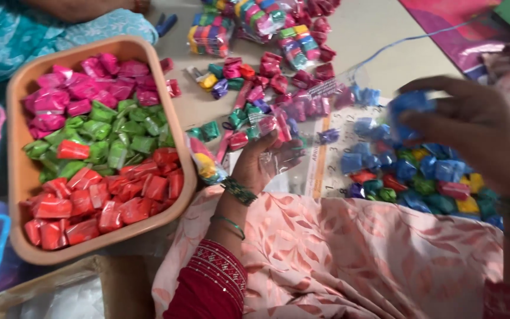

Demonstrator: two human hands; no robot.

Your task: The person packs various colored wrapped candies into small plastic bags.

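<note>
The left hand [261, 162] is turned palm up, its fingers pinched narrow around the mouth of a clear plastic bag [302, 127]. The bag's long axis runs from that hand up and to the right, across the floor [379, 35], with its far end near a scatter of maroon packets [302, 77]. A few packets already sit inside it.

The right hand [479, 133] hangs above the bag's right side, fingers curled closed around a blue packet [408, 109]. The packet points leftward, toward the bag.

Just under that hand lies a mixed heap [420, 177] of blue, green, yellow and red packets, resting partly on a printed paper sheet [326, 171]. A pink patterned cloth [349, 260] covers the lap in front.

To the left stands a tan tub [16, 171], well apart from the right hand and just beside the left wrist. It holds packets in three bands: pink at the back, green in the middle, red at the front. Beyond the tub, another person's teal sleeve [42, 29] shows at the top edge.
</note>
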